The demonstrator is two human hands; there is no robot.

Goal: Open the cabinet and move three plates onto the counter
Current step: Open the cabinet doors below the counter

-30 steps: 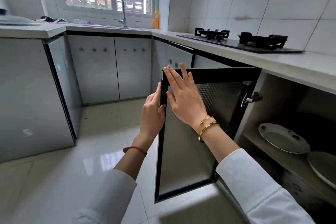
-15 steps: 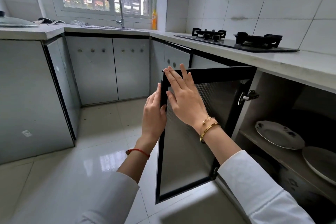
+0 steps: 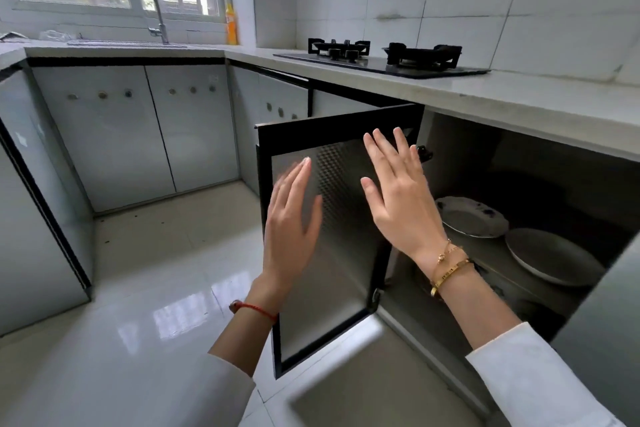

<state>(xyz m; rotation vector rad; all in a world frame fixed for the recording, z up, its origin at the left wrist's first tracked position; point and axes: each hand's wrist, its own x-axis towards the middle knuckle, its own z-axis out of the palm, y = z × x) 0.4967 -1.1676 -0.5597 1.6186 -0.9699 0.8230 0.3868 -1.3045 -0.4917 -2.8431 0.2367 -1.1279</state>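
The cabinet door [image 3: 343,253], black-framed with a frosted patterned panel, stands swung wide open under the counter [image 3: 519,104]. Inside, on a shelf [image 3: 485,253], lie two white plates: one with dark marks on its rim [image 3: 474,218] and a plain one [image 3: 550,256] to its right. My left hand [image 3: 291,229] hovers flat in front of the door panel, fingers apart, holding nothing. My right hand [image 3: 398,198] is also flat and free, in front of the door's hinge side, left of the plates.
A black gas hob [image 3: 384,59] sits on the counter above the open cabinet. A tap [image 3: 149,0] and sink are at the back left under the window, with an orange bottle [image 3: 231,24] in the corner. Closed cabinet doors [image 3: 138,139] line the left; the floor is glossy tile.
Both hands have let go of the door's free edge and moved right, toward the cabinet opening. The view has shifted, and the door stands a little wider.
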